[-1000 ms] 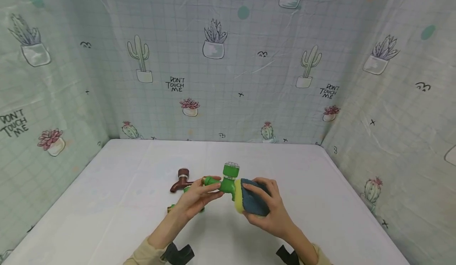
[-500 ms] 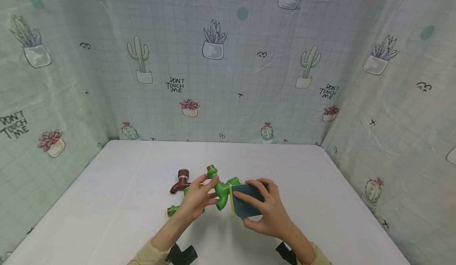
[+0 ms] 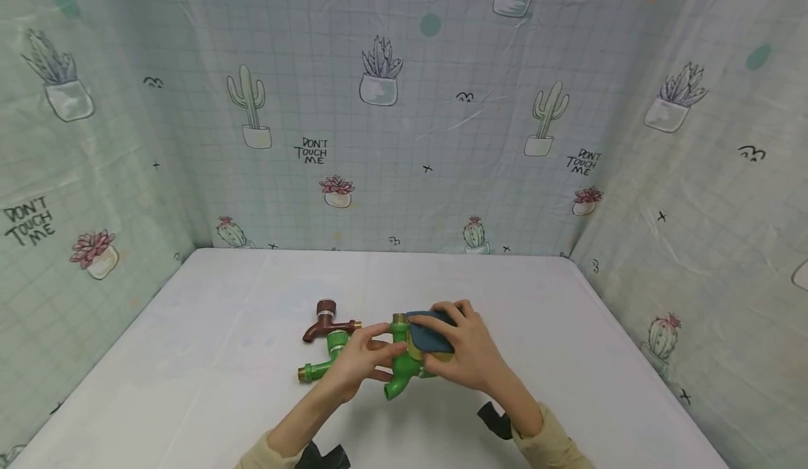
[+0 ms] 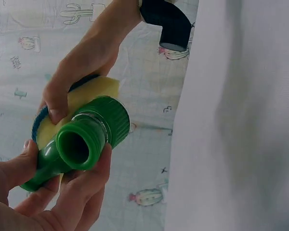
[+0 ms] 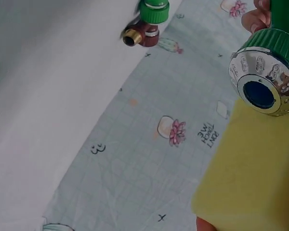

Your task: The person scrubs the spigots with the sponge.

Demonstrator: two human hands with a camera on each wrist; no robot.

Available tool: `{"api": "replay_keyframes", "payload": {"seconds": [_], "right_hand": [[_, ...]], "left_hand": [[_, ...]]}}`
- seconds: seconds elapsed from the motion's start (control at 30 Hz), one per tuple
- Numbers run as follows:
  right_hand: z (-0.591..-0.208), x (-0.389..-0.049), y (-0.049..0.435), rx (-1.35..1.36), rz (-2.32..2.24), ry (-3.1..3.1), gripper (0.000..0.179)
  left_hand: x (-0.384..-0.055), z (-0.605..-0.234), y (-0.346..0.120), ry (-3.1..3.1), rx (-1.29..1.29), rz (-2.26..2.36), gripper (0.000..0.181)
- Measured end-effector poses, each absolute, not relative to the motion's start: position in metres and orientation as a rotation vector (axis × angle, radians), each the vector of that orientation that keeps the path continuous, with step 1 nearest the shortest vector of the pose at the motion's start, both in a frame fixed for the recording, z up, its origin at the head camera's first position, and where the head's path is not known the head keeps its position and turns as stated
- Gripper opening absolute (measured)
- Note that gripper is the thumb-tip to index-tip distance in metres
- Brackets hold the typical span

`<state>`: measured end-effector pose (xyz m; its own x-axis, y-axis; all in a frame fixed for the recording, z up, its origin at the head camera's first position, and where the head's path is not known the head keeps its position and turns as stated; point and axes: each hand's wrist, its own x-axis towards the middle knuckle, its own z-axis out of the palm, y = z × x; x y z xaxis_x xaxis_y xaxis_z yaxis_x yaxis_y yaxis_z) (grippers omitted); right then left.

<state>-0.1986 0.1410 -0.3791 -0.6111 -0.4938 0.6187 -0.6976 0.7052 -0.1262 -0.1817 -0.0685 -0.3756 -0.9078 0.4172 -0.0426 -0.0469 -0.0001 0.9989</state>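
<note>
My left hand (image 3: pixel 366 360) grips a green tap (image 3: pixel 404 367) in front of me, its brass threaded end up and its spout angled down toward me. In my right hand (image 3: pixel 470 350) is a two-sided sponge (image 3: pixel 432 332), blue on one face and yellow on the other. Its yellow side (image 4: pixel 98 89) lies against the tap's pipe, fingers spread over the blue face. From the right wrist, the tap's chrome-faced knob (image 5: pixel 265 77) shows beside the yellow foam (image 5: pixel 250 168). The left wrist view looks into the spout opening (image 4: pixel 79 148), with fingers around the tap body.
On the white table (image 3: pixel 189 357), left of my hands, lie a brown tap (image 3: pixel 325 320) and a second green tap (image 3: pixel 318 369), partly hidden behind my left hand. A cactus-print cloth (image 3: pixel 404 132) walls the back and both sides. Black pieces (image 3: pixel 495 420) sit at the wrists.
The held tap has turned from knob up to threaded end up. The sponge has moved from the knob's side up to the pipe near that end. The taps on the table have stayed put.
</note>
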Motion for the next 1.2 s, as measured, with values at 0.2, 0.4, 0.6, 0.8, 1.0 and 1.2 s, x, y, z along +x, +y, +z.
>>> {"api": "replay_keyframes", "payload": {"seconds": [0.2,0.4,0.6,0.8,1.0,1.2], "right_hand": [[-0.379,-0.194,0.139,0.939,0.474,-2.339,0.057],[-0.389,-0.184,0.14,1.01,0.374,-2.245,0.067],[-0.401,-0.179,0.15,1.135,0.351,-2.151,0.069],[-0.412,-0.179,0.16,1.176,0.336,-2.172,0.069],[-0.411,-0.181,0.165,1.069,0.615,-2.187,0.068],[-0.404,-0.183,0.167,1.037,0.729,-2.188,0.065]], "left_hand": [[-0.181,-0.377,-0.07,1.934,0.267,2.047,0.049],[-0.185,-0.383,-0.073,1.823,0.083,2.152,0.055],[-0.19,-0.387,-0.074,1.664,0.03,2.217,0.05],[-0.192,-0.379,-0.078,1.546,0.041,2.304,0.05],[-0.188,-0.371,-0.081,1.533,0.14,2.248,0.057],[-0.186,-0.37,-0.084,1.639,0.158,2.108,0.057]]}}
